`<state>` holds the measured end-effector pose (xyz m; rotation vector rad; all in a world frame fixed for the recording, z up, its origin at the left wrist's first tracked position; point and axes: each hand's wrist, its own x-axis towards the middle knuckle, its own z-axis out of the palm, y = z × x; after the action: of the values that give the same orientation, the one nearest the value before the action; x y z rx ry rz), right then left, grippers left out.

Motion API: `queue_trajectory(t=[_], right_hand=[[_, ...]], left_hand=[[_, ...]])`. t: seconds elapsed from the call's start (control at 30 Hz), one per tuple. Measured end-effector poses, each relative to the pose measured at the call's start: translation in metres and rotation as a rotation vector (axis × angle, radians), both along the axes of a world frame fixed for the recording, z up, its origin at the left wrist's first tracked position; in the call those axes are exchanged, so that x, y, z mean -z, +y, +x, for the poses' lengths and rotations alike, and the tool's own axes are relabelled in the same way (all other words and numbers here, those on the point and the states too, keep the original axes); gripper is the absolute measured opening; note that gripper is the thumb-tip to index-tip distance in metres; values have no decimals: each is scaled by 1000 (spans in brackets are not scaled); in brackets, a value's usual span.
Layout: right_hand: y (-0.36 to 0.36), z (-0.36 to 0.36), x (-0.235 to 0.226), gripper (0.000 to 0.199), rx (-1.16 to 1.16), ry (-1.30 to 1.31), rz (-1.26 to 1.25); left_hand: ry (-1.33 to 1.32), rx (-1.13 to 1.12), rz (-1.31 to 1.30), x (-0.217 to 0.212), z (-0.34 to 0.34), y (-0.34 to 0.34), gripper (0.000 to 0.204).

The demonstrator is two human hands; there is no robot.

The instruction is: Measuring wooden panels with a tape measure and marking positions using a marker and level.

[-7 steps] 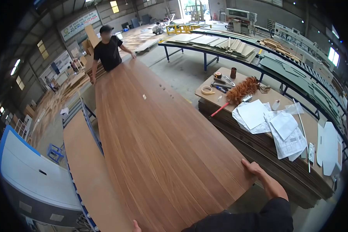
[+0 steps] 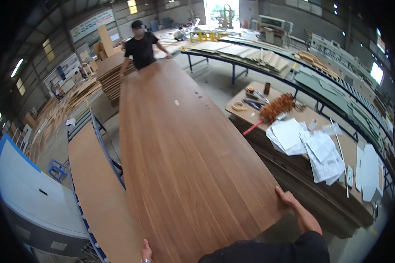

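A long brown wood-grain panel (image 2: 188,153) stretches away from me, held along its near edges by both my hands. My right hand (image 2: 288,198) grips the right edge near the close corner, its thumb on top and the fingers hidden underneath. At the lower left, my left hand (image 2: 146,251) holds the opposite edge; its thumb shows and the other fingers are mostly out of sight. A co-worker in black (image 2: 141,50) stands at the far end with hands at the panel's two far corners. A small pale label (image 2: 177,103) and several dark spots lie on the panel's surface.
Left of the panel, a light brown board (image 2: 96,175) rests on a blue-framed roller conveyor. To the right, a stack of boards (image 2: 311,193) carries papers (image 2: 322,151), a feather duster (image 2: 277,108) and tape (image 2: 239,106). Behind it, a long blue-legged conveyor (image 2: 233,74) bears several panels.
The panel's far end and the co-worker have shifted to the right in view. More of my left hand shows at the lower edge. Both my hands keep their hold.
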<state>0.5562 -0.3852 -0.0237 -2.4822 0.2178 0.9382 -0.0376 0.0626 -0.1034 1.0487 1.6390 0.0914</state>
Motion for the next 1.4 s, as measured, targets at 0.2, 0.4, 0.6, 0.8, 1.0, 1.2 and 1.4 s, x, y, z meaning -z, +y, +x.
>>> queue_trajectory(t=[0.2, 0.4, 0.6, 0.8, 1.0, 1.2, 1.4], right_hand=[[46, -38, -12, 111, 137, -97, 30], [105, -18, -15, 111, 159, -174, 65], [188, 30, -11, 113, 161, -161, 0], [298, 106, -29, 113, 234, -88, -32], [392, 172, -74, 105, 213, -201, -26], [500, 237, -77, 113, 139, -280, -137], [617, 330, -87, 97, 124, -329, -128]], left_hand=[[310, 190, 453, 22, 29, 104, 104], [331, 268, 414, 30, 81, 207, 107], [354, 262, 342, 35, 142, 300, 107], [332, 296, 444, 28, 221, 418, 99], [343, 383, 470, 14, 313, 508, 93], [290, 361, 401, 81, 392, 599, 90], [210, 217, 404, 103, 489, 710, 95]])
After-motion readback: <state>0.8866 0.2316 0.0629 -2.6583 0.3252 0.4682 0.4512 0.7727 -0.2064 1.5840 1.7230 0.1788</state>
